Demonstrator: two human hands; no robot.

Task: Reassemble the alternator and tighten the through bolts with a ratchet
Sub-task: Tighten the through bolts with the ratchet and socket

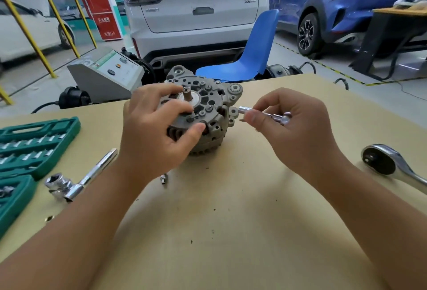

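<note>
A grey alternator (209, 98) stands on the tan table (231, 220), shaft end up. My left hand (157, 132) grips its left side, fingers curled over the top face and thumb on the front rim. My right hand (298, 132) pinches a small chrome socket on a short driver (263, 113), its tip close to a mounting ear on the alternator's right side. A large chrome ratchet (390, 162) lies at the right edge of the table.
A green socket case (30, 144) lies open at the left. Beside it rest a chrome extension bar with a socket (80, 179) and a small loose socket (164, 178). Behind the table stand a blue chair (254, 54), a grey machine (104, 75) and parked cars.
</note>
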